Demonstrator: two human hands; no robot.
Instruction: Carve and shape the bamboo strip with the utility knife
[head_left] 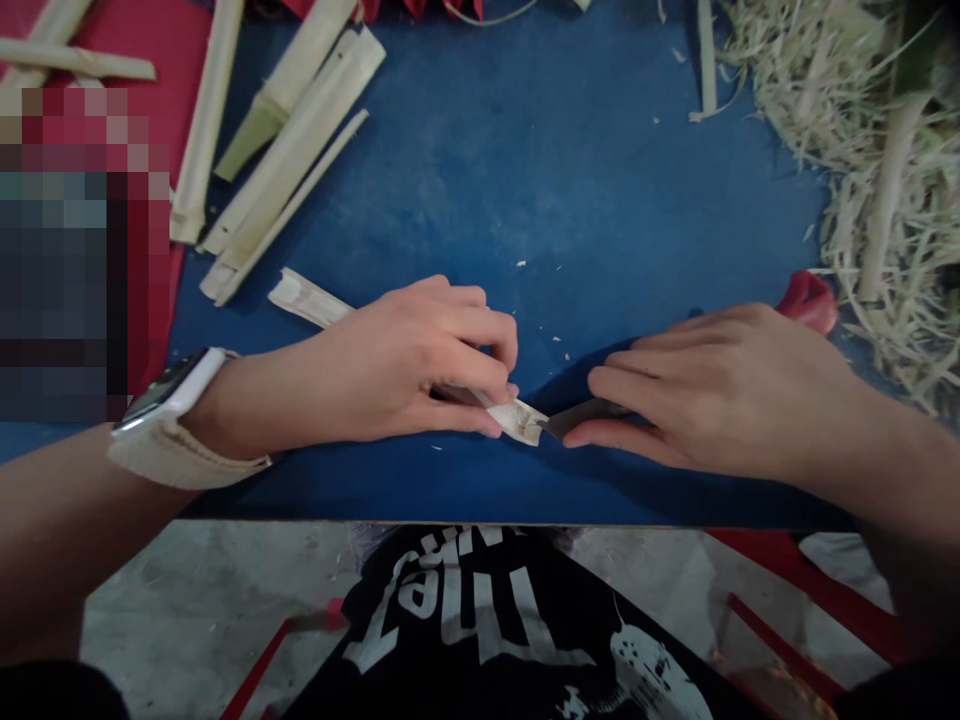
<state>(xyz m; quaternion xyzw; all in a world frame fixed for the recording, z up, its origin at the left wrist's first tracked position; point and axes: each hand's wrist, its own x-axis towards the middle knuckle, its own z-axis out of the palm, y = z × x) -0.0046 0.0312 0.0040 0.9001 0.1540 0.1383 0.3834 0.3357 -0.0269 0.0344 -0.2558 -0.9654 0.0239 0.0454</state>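
Observation:
My left hand [442,350] presses a split bamboo strip [517,418] down near the table's front edge, fingers wrapped around it. The strip lies slanted, with its hollow pale side up; one end shows beyond my wrist and the other past my fingertips. My right hand [705,390] grips a flat dark blade [585,415], thumb along one side and fingers over the other. The blade's tip meets the strip's near right end. Behind my right hand a looped red handle [810,302] sticks out, in line with the blade; the part between is hidden.
Several split bamboo pieces [300,150] lie at the back left of the blue table [570,150], some over a red surface [169,60]. Pale shavings [862,190] are heaped on the right. A blurred-out patch [60,270] covers the left edge. Small chips dot the tabletop.

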